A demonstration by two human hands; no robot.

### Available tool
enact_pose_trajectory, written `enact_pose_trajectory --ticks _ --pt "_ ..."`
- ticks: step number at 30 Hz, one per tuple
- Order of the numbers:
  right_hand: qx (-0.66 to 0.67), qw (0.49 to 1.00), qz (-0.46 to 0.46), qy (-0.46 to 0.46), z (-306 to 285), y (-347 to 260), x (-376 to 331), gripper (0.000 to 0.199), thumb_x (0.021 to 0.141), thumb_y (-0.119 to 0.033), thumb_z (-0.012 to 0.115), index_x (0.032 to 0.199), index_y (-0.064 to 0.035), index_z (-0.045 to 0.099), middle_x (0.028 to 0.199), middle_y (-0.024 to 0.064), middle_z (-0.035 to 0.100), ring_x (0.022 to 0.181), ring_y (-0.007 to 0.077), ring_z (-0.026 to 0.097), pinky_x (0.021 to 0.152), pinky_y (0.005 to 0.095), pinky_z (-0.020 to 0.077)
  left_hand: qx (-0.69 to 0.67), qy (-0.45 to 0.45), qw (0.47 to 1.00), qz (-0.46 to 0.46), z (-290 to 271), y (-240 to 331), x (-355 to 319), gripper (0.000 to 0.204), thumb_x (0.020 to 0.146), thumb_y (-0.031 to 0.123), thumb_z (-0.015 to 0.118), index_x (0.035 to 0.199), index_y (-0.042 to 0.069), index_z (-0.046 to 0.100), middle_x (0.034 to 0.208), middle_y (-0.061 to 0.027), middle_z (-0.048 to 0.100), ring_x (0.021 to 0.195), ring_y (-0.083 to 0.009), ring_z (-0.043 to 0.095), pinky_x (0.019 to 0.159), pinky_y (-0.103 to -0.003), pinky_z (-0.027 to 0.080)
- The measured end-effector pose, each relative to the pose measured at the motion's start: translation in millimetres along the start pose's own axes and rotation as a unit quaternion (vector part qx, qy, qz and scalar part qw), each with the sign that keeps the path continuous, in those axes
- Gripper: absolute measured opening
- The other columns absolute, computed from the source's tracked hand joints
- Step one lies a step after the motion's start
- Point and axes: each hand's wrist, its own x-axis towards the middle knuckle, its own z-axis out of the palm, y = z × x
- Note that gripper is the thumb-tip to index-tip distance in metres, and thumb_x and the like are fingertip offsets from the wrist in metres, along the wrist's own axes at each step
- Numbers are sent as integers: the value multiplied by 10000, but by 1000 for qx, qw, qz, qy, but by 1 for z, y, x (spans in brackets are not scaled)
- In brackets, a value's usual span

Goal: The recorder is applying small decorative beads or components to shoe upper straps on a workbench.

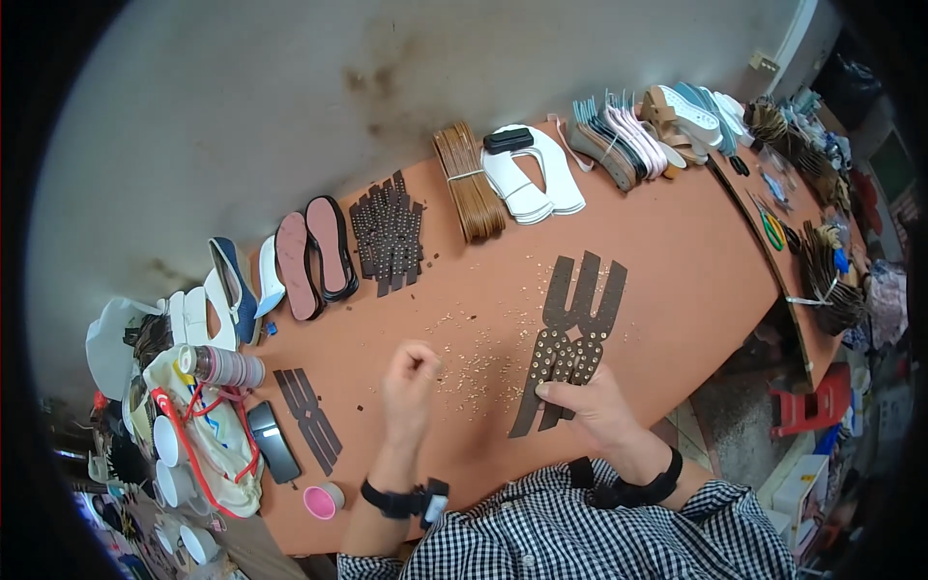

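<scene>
Hands hold brown studded strap piece.

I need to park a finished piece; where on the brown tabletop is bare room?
Barest is the far-right stretch of the tabletop, between the studded strap piece and the row of soles. A smaller bare patch lies behind the small strap piece, before the insoles. Loose studs litter the middle between the left hand and right hand; the back and left edges are crowded.

Landmark = studded strap piece, mid-table. Loose studs just left of it, second strap piece far left, strap stack behind-left, sole stack behind
</scene>
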Motion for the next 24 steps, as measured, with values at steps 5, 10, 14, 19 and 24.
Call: enact_pose_trajectory --ticks 5,10,14,19,24 --pt "-34 997 -68 -13 4 0 -10 155 754 57 569 893 -13 575 833 3 583 719 76 558 634 224 467 -41 -88 992 76 48 45 -40 109 777 28 607 795 38 500 878 -37 436 772 -105 425 691 -223 377" --pt "-71 993 -89 -43 6 -5 -23 128 768 50 565 879 -9 590 823 -3 591 733 58 553 644 201 456 48 -101 985 134 59 52 -49 131 752 48 649 771 46 519 908 -43 423 786 -114 420 696 -229 378" --pt "-50 990 -118 -62 8 -5 -31 122 775 44 565 883 -6 591 824 -2 596 741 55 554 647 197 457 58 -87 985 138 64 53 -54 132 734 50 666 762 44 537 913 -44 422 809 -126 421 719 -234 370" --pt "-30 988 -127 -79 5 -4 -35 137 776 48 565 901 -6 583 847 -1 593 753 53 551 659 198 460 73 -81 983 146 67 59 -59 133 719 53 678 751 39 549 918 -49 428 823 -138 427 741 -244 366" --pt "-54 985 -139 -91 4 -7 -39 152 778 49 564 916 -12 575 865 -5 587 763 48 546 662 196 459 142 -75 970 182 67 66 -62 133 713 65 686 744 41 560 891 -52 459 821 -149 453 728 -260 388"
